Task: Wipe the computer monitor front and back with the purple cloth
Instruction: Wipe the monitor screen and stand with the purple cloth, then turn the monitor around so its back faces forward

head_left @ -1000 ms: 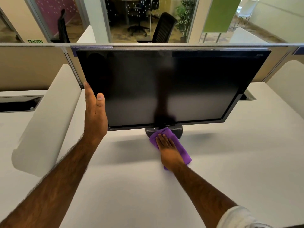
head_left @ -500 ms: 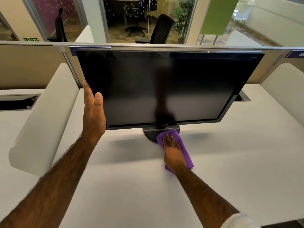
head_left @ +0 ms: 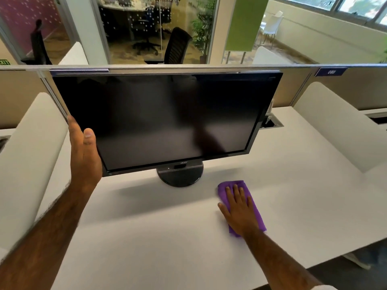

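Now, purple cloth (head_left: 256,210) flat under right grip (head_left: 240,212).

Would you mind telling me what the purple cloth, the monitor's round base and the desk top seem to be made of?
Purple cloth: soft, fuzzy fabric, likely microfibre, matte nap. Monitor base: glossy black plastic, apparently, with faint reflections. Desk top: smooth matte white, probably laminate.
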The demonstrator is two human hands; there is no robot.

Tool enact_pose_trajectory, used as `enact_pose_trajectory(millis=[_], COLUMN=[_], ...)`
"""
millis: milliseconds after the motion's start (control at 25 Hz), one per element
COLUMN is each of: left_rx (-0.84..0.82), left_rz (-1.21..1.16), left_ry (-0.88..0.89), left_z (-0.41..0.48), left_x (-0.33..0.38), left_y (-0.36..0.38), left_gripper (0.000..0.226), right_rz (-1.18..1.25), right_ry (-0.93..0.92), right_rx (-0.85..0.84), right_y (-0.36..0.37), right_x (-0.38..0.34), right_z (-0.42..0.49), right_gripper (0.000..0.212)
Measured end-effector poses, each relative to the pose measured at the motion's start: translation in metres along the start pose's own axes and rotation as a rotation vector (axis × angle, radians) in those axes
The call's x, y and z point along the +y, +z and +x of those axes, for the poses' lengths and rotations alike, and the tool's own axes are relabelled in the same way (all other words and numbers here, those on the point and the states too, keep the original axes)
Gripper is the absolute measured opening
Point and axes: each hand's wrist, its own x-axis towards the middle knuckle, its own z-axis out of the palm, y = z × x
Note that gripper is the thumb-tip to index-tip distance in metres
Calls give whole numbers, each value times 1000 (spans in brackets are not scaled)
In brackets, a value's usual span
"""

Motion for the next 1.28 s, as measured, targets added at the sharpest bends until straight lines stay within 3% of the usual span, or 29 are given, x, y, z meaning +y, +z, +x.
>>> enact_pose_trajectory(millis=[240,360,520,640,760,840,1080,1280], left_rx=[32,95,136,0,-116,-169,-264,-309], left_rz=[127,155,331,628,831,881,963,987], left_ry=[18,27,177,320,371,349,282,212], left_z=[2,10,23,28,35,40,36,37], left_x=[6,25,61,88,113,127,155,165], left_y=[0,2,10,30,60,74,100,103], left_gripper=[63,62,67,73,78,82,88,81], right_rz=[8,60,138,114,7,-64,-91,-68], right_ry=[-55,-132,-279,-436,-552,-533,-498,-526], right_rx=[-54,8,339,722,914,886,585,557], right_y=[7,-25,-127,-227,-310,-341,-362,-364], right_x=[26,25,18,4,-14,-19,-12,-12], right_z=[4,15,59,81,87,95,117,117], right_gripper=[92,101,87,71,68,70,76,77])
